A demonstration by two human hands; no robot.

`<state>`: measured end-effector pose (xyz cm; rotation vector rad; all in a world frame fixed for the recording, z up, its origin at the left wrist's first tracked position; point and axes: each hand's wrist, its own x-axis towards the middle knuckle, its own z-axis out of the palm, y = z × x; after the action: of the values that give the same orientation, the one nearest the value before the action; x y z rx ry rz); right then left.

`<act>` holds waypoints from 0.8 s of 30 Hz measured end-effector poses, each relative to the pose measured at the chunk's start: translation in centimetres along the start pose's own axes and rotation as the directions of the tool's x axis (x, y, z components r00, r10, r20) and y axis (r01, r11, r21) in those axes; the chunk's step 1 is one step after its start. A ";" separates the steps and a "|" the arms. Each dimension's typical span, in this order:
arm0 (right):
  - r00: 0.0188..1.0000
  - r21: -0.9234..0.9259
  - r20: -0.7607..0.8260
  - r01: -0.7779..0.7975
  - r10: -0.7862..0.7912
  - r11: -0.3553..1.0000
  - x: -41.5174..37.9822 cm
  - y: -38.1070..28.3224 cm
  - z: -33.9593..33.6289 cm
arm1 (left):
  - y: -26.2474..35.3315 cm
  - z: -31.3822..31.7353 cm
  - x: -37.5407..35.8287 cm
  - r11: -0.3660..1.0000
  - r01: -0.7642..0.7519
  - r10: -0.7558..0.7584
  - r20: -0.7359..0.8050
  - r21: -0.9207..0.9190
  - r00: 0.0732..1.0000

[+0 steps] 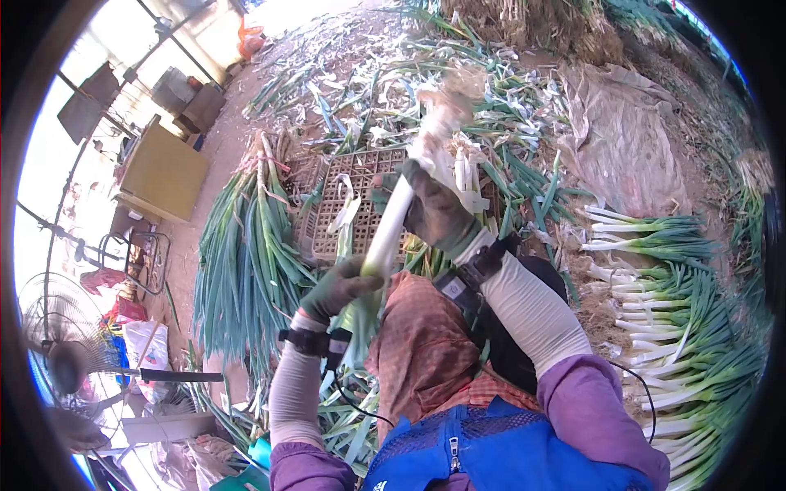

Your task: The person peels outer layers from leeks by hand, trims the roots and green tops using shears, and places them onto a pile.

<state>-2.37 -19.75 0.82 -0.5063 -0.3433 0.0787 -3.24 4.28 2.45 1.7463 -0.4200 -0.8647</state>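
Observation:
A long leek slants across the middle of the view, its blurred root end up and away from me, its green leaves hanging toward my lap. My left hand, in a dark glove, is closed round it where white turns to green. Higher up, my gloved right hand has its fingers wrapped on the white shaft, and loose outer skin hangs near the root end. Behind the hands lies a brown plastic crate with peeled leaf scraps on it.
A tied bunch of leeks leans left of the crate. Cleaned leeks lie in a row at right, beside a crumpled sack. Leaf scraps cover the ground ahead. A fan and a yellow box stand at left.

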 end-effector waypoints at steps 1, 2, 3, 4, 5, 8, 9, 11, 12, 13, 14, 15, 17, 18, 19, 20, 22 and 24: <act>0.992 -0.017 -0.122 -0.034 0.031 0.999 0.5 -0.2 1.5 | 0.2 0.9 -0.3 0.999 -0.032 0.032 -0.007 -0.025 0.999; 0.995 -0.005 -0.092 -0.027 0.027 1.000 0.6 0.0 2.6 | 0.4 2.0 -0.4 0.998 -0.055 0.054 -0.040 -0.029 0.998; 0.998 0.006 -0.062 -0.022 0.022 1.000 0.6 0.1 3.4 | 0.7 3.1 -0.4 0.996 -0.079 0.076 -0.073 -0.034 0.994; 0.999 0.013 -0.030 -0.016 0.017 1.000 0.6 -0.3 4.7 | 1.0 4.1 -0.4 0.994 -0.107 0.102 -0.106 -0.038 0.989; 0.999 -0.077 -0.036 -0.001 -0.002 0.997 0.0 -1.2 5.9 | 0.7 4.8 -0.4 0.991 -0.126 0.120 -0.134 -0.038 0.984; 0.946 -0.631 -0.005 0.249 -0.325 0.735 0.7 -5.5 3.6 | 1.0 5.7 -2.1 0.987 -0.131 0.126 -0.069 -0.088 0.990; 0.890 -0.838 0.074 0.300 -0.450 0.456 0.5 -7.4 2.5 | -0.1 5.7 -2.4 0.981 -0.109 0.106 -0.026 -0.158 0.994; 0.856 -0.929 0.291 0.146 -0.428 -0.339 -2.5 -10.7 1.4 | -0.7 6.3 -3.8 0.989 -0.056 0.047 -0.071 -0.139 0.996; 0.823 -0.754 0.394 0.034 -0.409 -0.656 -3.9 -12.3 0.8 | -0.8 6.5 -4.2 0.991 -0.029 0.017 -0.092 -0.129 0.996; 0.805 -0.697 0.405 -0.034 -0.433 -0.716 -3.8 -13.0 -1.2 | -0.4 6.8 -4.9 0.986 -0.039 0.024 -0.091 -0.162 0.996; 0.785 -0.633 0.423 -0.101 -0.453 -0.767 -2.9 -13.9 -3.6 | 0.0 7.2 -5.5 0.994 -0.025 0.014 -0.093 -0.109 0.996; 0.764 -0.565 0.442 -0.170 -0.470 -0.808 -1.9 -15.3 -6.1 | 0.4 7.5 -6.2 0.999 -0.010 0.004 -0.097 -0.054 0.995; 0.684 -0.913 0.074 -0.247 -0.725 -0.325 -1.9 -18.9 -5.2 | -0.1 7.8 -7.4 0.997 0.011 -0.002 -0.114 0.078 0.994; 0.561 -0.956 -0.291 -0.135 -0.775 0.261 -2.6 -21.3 -2.9 | -1.3 7.6 -8.2 0.996 0.048 -0.039 -0.125 0.070 0.991; 0.432 -0.783 -0.544 0.045 -0.719 0.620 -3.6 -23.4 0.0 | -3.1 6.9 -9.0 0.994 0.088 -0.078 -0.133 0.066 0.988; 0.394 -0.705 -0.620 0.101 -0.679 0.702 -4.5 -25.0 2.4 | -4.2 6.2 -9.6 0.990 0.131 -0.122 -0.140 0.057 0.983; 0.684 -0.949 -0.292 -0.122 -0.668 0.290 -5.3 -24.3 2.4 | -4.3 5.7 -10.1 0.989 0.149 -0.146 -0.104 0.021 0.984; 0.852 -0.991 0.107 0.133 -0.512 0.014 -6.4 -21.0 2.0 | -4.3 5.7 -9.3 0.982 0.191 -0.190 -0.106 -0.003 0.976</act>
<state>-9.24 -38.17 10.76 -1.8410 -0.1546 -0.8131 -14.25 8.09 0.81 1.8517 -0.1879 -0.9005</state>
